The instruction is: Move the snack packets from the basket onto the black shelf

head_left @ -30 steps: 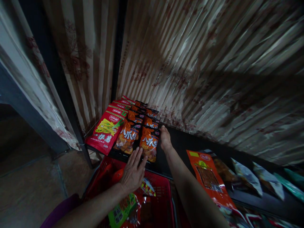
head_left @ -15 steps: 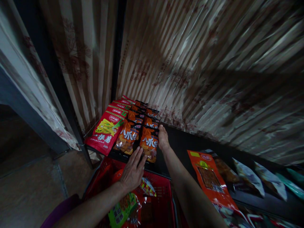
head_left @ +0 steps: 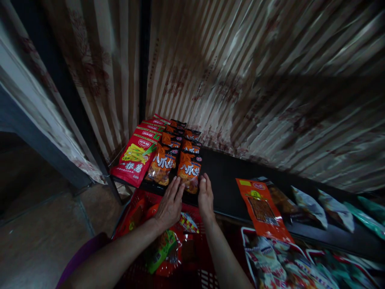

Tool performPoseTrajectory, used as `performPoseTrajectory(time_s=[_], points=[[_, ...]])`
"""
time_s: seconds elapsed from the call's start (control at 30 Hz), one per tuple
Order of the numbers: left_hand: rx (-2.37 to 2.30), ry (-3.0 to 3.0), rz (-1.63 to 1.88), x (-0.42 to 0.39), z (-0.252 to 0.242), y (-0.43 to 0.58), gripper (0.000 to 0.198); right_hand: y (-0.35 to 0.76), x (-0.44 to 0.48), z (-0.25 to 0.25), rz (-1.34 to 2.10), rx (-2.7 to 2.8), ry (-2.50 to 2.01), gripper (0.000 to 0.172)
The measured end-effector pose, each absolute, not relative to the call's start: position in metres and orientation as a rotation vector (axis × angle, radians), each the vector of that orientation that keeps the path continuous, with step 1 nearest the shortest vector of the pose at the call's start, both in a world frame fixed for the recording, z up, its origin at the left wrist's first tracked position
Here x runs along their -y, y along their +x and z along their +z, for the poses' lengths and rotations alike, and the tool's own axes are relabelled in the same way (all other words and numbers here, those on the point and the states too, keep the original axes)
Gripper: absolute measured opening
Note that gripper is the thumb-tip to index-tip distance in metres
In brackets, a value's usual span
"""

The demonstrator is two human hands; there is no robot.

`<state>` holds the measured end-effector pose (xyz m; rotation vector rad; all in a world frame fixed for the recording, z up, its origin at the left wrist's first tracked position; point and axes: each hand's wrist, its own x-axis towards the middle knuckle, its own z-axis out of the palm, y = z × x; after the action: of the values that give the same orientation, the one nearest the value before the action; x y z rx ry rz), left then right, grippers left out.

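On the black shelf [head_left: 222, 172] lie two rows of orange and black snack bags; the front right snack bag [head_left: 189, 170] has a hand at either side. My left hand [head_left: 170, 204] lies with fingers outstretched at that bag's lower left edge, touching it. Along its lower right side rests my right hand [head_left: 206, 196], fingers straight and holding nothing. Left of it is the other front orange bag [head_left: 162, 164]. Farther left, red snack bags [head_left: 135, 160] overlap in a row. Below my left hand is a red basket [head_left: 210, 277] with assorted snack packets.
An orange-red packet [head_left: 261, 204] and several white and green packets [head_left: 309, 204] lie farther right on the shelf. A wire-edged bin of packets [head_left: 270, 261] stands below. Patterned striped curtain [head_left: 240, 80] hangs behind; a dark post [head_left: 90, 120] rises at left.
My right hand has come down the side of the front right bag toward the shelf's front edge. My left hand stays at its lower edge. The view has shifted slightly.
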<state>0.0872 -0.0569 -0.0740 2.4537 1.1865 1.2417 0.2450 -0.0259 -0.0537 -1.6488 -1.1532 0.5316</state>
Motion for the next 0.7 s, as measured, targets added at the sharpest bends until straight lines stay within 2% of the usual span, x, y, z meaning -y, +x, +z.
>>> performPoseTrajectory(time_s=[0.2,0.5,0.6,0.7], points=[[-1.144,2.454,1.263,0.058,-0.075,0.085,0.076,0.215,0.033,-0.035,0.675,1.129,-1.692,0.074],[-1.135,2.460,1.269,0.055,-0.077,0.083,0.077,0.205,0.035,-0.038,0.529,1.198,-1.753,0.078],[-1.135,2.468,1.288,0.057,-0.072,0.079,0.071,0.206,0.039,-0.036,0.516,1.199,-1.742,0.075],[-1.012,2.506,1.315,0.064,-0.066,0.070,0.056,0.203,0.053,-0.030,0.406,1.209,-1.686,0.068]])
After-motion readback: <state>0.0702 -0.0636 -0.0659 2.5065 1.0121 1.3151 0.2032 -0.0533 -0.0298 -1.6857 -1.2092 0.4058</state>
